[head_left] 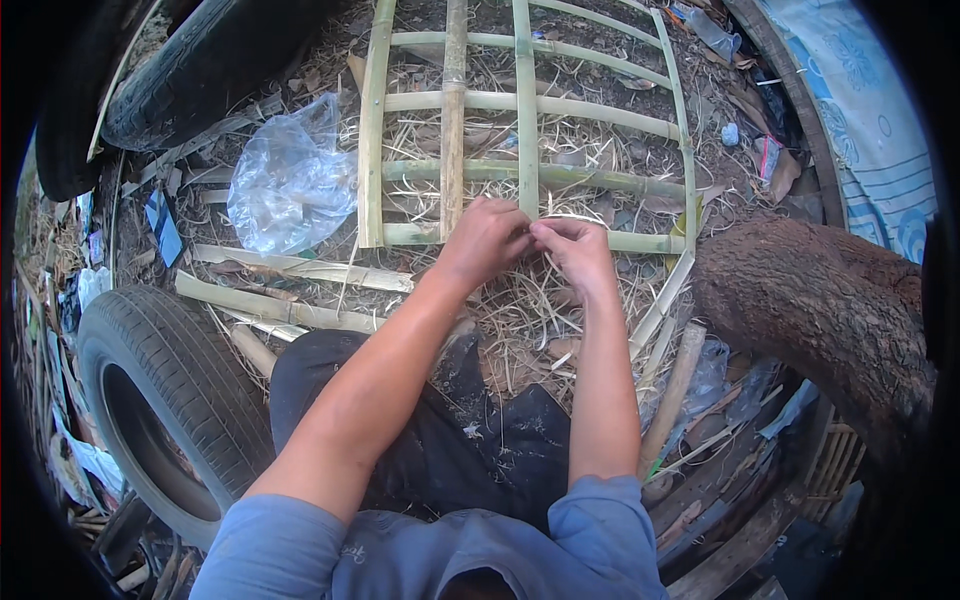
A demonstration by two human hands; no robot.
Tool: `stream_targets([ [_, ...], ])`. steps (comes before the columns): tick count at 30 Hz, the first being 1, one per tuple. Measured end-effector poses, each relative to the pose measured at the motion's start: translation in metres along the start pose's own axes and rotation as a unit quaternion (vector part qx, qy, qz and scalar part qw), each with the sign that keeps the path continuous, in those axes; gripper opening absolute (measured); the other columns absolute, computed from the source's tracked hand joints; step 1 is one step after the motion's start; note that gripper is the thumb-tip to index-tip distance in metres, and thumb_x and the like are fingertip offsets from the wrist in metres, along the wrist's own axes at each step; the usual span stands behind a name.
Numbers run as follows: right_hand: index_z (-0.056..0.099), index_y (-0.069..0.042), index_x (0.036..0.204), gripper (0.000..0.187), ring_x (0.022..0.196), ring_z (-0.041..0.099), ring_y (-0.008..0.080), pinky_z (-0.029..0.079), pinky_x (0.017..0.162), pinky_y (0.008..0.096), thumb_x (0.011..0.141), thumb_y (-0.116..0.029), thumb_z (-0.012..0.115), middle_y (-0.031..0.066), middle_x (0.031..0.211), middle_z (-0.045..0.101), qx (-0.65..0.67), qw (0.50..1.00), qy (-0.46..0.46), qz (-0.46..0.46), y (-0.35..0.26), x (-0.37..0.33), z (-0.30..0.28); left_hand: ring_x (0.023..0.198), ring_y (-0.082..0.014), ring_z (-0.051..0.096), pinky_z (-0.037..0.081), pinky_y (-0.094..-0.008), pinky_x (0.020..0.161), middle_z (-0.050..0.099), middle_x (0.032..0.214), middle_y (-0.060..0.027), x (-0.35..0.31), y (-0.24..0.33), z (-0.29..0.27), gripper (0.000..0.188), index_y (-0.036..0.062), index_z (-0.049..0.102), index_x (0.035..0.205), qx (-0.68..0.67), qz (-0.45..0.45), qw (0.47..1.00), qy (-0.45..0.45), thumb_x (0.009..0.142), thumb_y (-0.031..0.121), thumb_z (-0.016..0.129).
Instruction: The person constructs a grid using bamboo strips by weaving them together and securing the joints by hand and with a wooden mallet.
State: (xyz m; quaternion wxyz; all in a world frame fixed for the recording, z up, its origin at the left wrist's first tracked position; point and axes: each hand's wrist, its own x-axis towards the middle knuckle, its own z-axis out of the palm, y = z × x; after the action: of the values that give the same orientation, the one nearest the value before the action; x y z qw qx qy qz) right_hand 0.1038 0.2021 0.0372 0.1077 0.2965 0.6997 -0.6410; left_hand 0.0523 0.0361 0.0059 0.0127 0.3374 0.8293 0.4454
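Observation:
A lattice of split bamboo strips [525,110] lies on the ground in front of me, long strips crossed by several others. At its near edge, where a middle long strip meets the last cross strip, my left hand [487,238] is closed with its fingers curled. Close against it, my right hand [577,252] pinches with thumb and forefinger. Thin pale strands show around the fingertips, but what the fingers hold is hidden. The near cross strip [645,243] passes just behind both hands.
A tyre [180,400] stands at my left, with another dark tyre [200,75] beyond. A clear plastic bag [292,180] lies left of the lattice. Loose bamboo pieces [280,305] lie nearer. At right are a thick tree trunk [800,280] and a blue patterned cloth [870,120].

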Motion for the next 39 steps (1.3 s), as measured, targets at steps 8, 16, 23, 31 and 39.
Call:
stream_targets([
  [8,0.076,-0.002,0.098,0.020,0.069,0.063,0.0066,0.041,0.053,0.0211,0.085,-0.016,0.080,0.0049,0.086,0.074,0.006,1.000,-0.020,0.002,-0.004,-0.002,0.005,0.075,-0.0356,0.064,0.051,-0.0454,0.072,0.064,0.076,-0.0132,0.003,-0.004,0.001,0.016,0.0027,0.067,0.081,-0.060,-0.020,0.998,-0.010,0.076,0.016,0.075],
  [16,0.070,0.007,0.104,0.033,0.075,0.069,0.0138,0.056,0.068,0.0259,0.084,-0.016,0.081,0.0101,0.087,0.074,-0.030,0.987,0.115,-0.103,-0.002,-0.017,0.014,0.074,-0.0343,0.065,0.052,-0.0422,0.071,0.066,0.078,-0.0139,0.004,-0.003,-0.001,0.013,0.0024,0.070,0.083,-0.080,0.013,0.997,0.001,0.074,0.009,0.076],
  [23,0.068,0.004,0.109,0.029,0.100,0.067,0.0206,0.052,0.089,0.0336,0.088,-0.016,0.073,0.0148,0.107,0.071,-0.075,0.946,0.240,-0.205,-0.019,-0.135,-0.047,0.077,-0.0353,0.065,0.052,-0.0439,0.074,0.067,0.080,-0.0142,0.004,-0.008,-0.001,0.011,0.0023,0.068,0.083,-0.078,-0.007,0.997,-0.028,0.077,0.009,0.075],
  [31,0.059,-0.001,0.126,0.056,0.105,0.065,0.0299,0.050,0.092,0.0408,0.078,-0.020,0.081,0.0186,0.113,0.068,-0.396,0.851,0.335,0.081,0.109,-0.293,-0.210,0.069,-0.0286,0.064,0.051,-0.0393,0.068,0.065,0.075,-0.0131,0.001,-0.005,-0.002,0.011,0.0015,0.072,0.087,-0.042,-0.047,0.997,-0.049,0.083,0.011,0.074],
  [39,0.061,-0.001,0.122,0.068,0.107,0.067,0.0358,0.052,0.091,0.0421,0.065,-0.026,0.088,0.0242,0.113,0.068,-0.312,0.901,0.189,0.235,0.200,-0.326,-0.231,0.068,-0.0266,0.065,0.051,-0.0381,0.066,0.067,0.076,-0.0124,0.005,-0.004,0.002,0.012,0.0018,0.072,0.085,-0.014,-0.050,0.996,-0.066,0.081,0.012,0.077],
])
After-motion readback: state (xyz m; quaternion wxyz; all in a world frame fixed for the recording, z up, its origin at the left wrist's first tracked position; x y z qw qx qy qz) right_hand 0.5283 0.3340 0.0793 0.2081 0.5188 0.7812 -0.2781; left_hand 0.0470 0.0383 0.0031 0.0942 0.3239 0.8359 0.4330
